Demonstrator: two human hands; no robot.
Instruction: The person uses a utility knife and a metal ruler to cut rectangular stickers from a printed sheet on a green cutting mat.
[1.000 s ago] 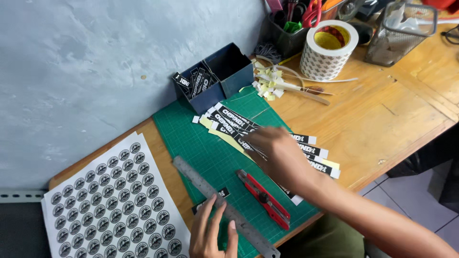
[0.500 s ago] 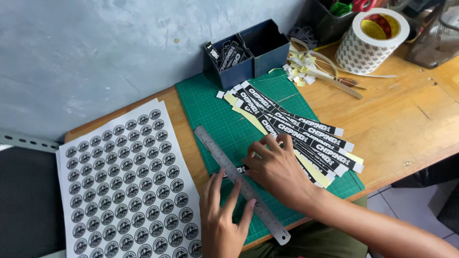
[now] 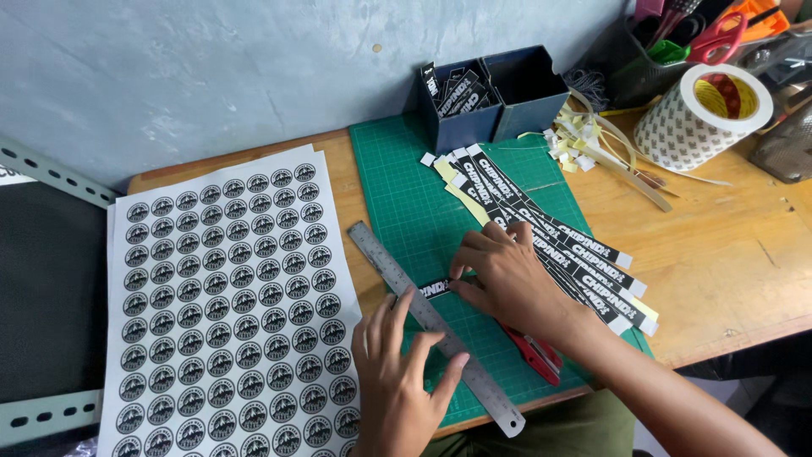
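My left hand (image 3: 399, 372) lies flat with fingers spread on a steel ruler (image 3: 382, 259) that runs diagonally across the left side of a green cutting mat (image 3: 397, 186). My right hand (image 3: 506, 279) pinches a small black sticker piece (image 3: 435, 289) right beside the ruler. Several long black-and-white sticker strips (image 3: 584, 254) lie fanned on the mat, partly under my right hand. A red cutter (image 3: 534, 353) rests on the mat beneath my right wrist, mostly hidden.
A sheet of round black stickers (image 3: 228, 313) lies left of the mat. Two dark blue boxes (image 3: 495, 97) stand at the mat's far edge, one holding cut strips. A roll of patterned tape (image 3: 702, 106), paper offcuts (image 3: 592, 144) and a tool holder with scissors (image 3: 702, 38) sit at the back right.
The view has swung left, showing more of the round sticker sheet. My right hand came off the strips and the cutter to pinch a small piece by the ruler. My left hand stays on the ruler.
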